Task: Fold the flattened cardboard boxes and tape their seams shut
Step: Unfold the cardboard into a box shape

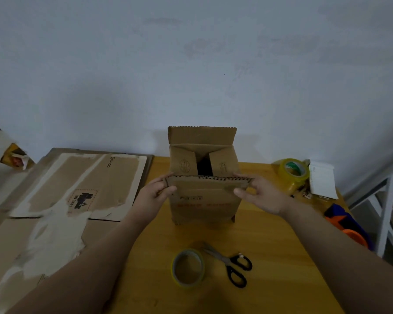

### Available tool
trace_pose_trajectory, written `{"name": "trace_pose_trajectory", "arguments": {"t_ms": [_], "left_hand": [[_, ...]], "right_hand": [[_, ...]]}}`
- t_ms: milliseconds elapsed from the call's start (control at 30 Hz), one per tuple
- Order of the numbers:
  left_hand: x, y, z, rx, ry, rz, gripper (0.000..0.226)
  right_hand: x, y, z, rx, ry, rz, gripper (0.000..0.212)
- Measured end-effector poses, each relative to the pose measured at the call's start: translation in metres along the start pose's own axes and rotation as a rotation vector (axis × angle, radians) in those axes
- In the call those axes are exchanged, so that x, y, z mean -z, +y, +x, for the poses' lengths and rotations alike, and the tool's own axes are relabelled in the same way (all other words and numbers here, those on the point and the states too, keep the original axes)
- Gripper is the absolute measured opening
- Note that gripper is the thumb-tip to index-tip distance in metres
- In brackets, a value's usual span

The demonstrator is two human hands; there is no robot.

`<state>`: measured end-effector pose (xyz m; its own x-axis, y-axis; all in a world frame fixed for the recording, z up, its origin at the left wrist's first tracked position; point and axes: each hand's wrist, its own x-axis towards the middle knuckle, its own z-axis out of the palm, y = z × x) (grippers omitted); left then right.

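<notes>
Nearest, short of both hands: tape roll point(188, 267) and black-handled scissors point(230, 264) lie untouched on the yellow table point(270, 245).

Left hand point(156, 193) pinches the left corner of the near flap point(208, 183), thumb on the near face and fingers behind. Right hand point(259, 196) pinches the right corner the same way. Fingers drawn close on the board, not spread.

Cardboard box point(204, 207) stands upright on the table, between the hands and just beyond them.

Past the grip: two side flaps point(183, 164) turned inward with a dark gap between them. The far flap point(201, 135) stands up.

Judgement: the box looks empty, so light. Panels stiff, creases bend readily, edges ragged. It may slide or tip if pushed hard. Holding both corners suits lowering the flap evenly.

Further right of the right hand: yellow tape roll point(293, 172). Left of the left hand: flattened cardboard point(77, 182).
</notes>
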<state>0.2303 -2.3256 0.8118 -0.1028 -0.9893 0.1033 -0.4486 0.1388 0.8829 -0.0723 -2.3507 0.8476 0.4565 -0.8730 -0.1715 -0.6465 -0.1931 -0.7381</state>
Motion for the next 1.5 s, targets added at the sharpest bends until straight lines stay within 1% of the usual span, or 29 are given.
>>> {"name": "trace_pose_trajectory", "arguments": {"t_ms": [33, 67, 100, 167, 200, 233, 333, 367, 533, 600, 633, 700, 733, 767, 800, 833, 867, 900, 933, 1000, 1100, 1200, 1267, 1333, 1367, 1433, 1467, 1500], "left_hand": [[-0.001, 0.003, -0.002, 0.004, -0.001, -0.033, 0.02], [-0.002, 0.006, -0.003, 0.01, 0.011, -0.063, 0.021], [-0.002, 0.01, -0.004, 0.028, 0.033, -0.088, 0.02], [-0.005, 0.016, -0.003, 0.085, 0.095, -0.126, 0.019], [-0.007, 0.017, 0.0, 0.119, 0.128, -0.13, 0.02], [-0.008, 0.017, 0.002, 0.151, 0.16, -0.116, 0.02], [-0.015, 0.013, 0.01, 0.219, 0.24, -0.067, 0.02], [-0.018, 0.013, 0.013, 0.232, 0.26, -0.063, 0.019], [-0.037, 0.027, 0.029, 0.219, 0.295, 0.003, 0.019], [-0.045, 0.033, 0.035, 0.249, 0.289, 0.023, 0.016], [-0.049, 0.035, 0.038, 0.268, 0.278, 0.019, 0.018], [-0.051, 0.043, 0.042, 0.279, 0.232, 0.057, 0.041], [-0.052, 0.046, 0.043, 0.258, 0.205, 0.129, 0.049], [-0.053, 0.049, 0.044, 0.195, 0.18, 0.294, 0.049], [-0.055, 0.051, 0.045, 0.089, 0.144, 0.527, 0.044], [-0.059, 0.053, 0.044, -0.025, 0.065, 0.734, 0.041], [-0.065, 0.054, 0.043, -0.109, -0.049, 0.855, 0.048], [-0.071, 0.053, 0.041, -0.138, -0.161, 0.905, 0.06], [-0.076, 0.052, 0.04, -0.123, -0.232, 0.925, 0.067], [-0.08, 0.049, 0.042, -0.13, -0.235, 0.951, 0.064], [-0.079, 0.049, 0.045, -0.133, -0.211, 0.983, 0.059], [-0.079, 0.048, 0.043, -0.128, -0.212, 0.993, 0.067], [-0.079, 0.048, 0.041, -0.128, -0.206, 0.99, 0.071], [-0.078, 0.05, 0.041, -0.123, -0.2, 0.984, 0.068], [-0.077, 0.05, 0.04, -0.124, -0.185, 0.977, 0.068], [-0.074, 0.05, 0.04, -0.12, -0.096, 0.923, 0.075], [-0.072, 0.049, 0.041, -0.096, -0.038, 0.88, 0.082], [-0.069, 0.049, 0.042, -0.047, 0.0, 0.843, 0.089]], "right_hand": [[-0.007, 0.003, 0.002, 0.024, 0.047, 0.029, 0.032], [-0.014, 0.004, 0.003, 0.03, 0.112, 0.069, 0.035], [-0.021, 0.004, 0.006, 0.019, 0.201, 0.117, 0.044], [-0.033, 0.006, 0.013, -0.024, 0.412, 0.16, 0.074], [-0.038, 0.006, 0.015, -0.048, 0.499, 0.148, 0.081], [-0.042, 0.004, 0.018, -0.067, 0.566, 0.143, 0.078], [-0.05, 0.001, 0.028, -0.127, 0.699, 0.153, 0.042], [-0.051, 0.001, 0.031, -0.154, 0.727, 0.14, 0.037], [-0.042, 0.002, 0.03, -0.261, 0.814, 0.064, 0.028], [-0.035, 0.005, 0.027, -0.279, 0.838, -0.008, 0.028], [-0.033, 0.008, 0.026, -0.291, 0.84, -0.041, 0.029], [-0.031, 0.014, 0.025, -0.355, 0.82, -0.054, 0.029], [-0.029, 0.014, 0.024, -0.385, 0.801, -0.018, 0.035], [-0.027, 0.013, 0.023, -0.391, 0.783, 0.021, 0.044], [-0.024, 0.011, 0.023, -0.37, 0.766, 0.033, 0.053], [-0.021, 0.008, 0.022, -0.338, 0.75, 0.004, 0.06], [-0.018, 0.006, 0.023, -0.306, 0.735, -0.068, 0.066], [-0.014, 0.004, 0.024, -0.276, 0.717, -0.176, 0.073], [-0.01, 0.003, 0.025, -0.248, 0.692, -0.297, 0.078], [0.001, 0.0, 0.03, -0.187, 0.618, -0.504, 0.089], [0.019, -0.008, 0.046, -0.103, 0.502, -0.723, 0.107], [0.033, -0.016, 0.067, -0.068, 0.413, -0.856, 0.117], [0.037, -0.017, 0.079, -0.078, 0.365, -0.863, 0.117], [0.039, -0.017, 0.081, -0.059, 0.355, -0.848, 0.109], [0.04, -0.015, 0.08, -0.029, 0.357, -0.854, 0.098], [0.037, -0.01, 0.071, -0.008, 0.329, -0.851, 0.066], [0.032, -0.004, 0.066, -0.044, 0.305, -0.799, 0.054], [0.027, 0.003, 0.061, -0.107, 0.278, -0.705, 0.048]]}}
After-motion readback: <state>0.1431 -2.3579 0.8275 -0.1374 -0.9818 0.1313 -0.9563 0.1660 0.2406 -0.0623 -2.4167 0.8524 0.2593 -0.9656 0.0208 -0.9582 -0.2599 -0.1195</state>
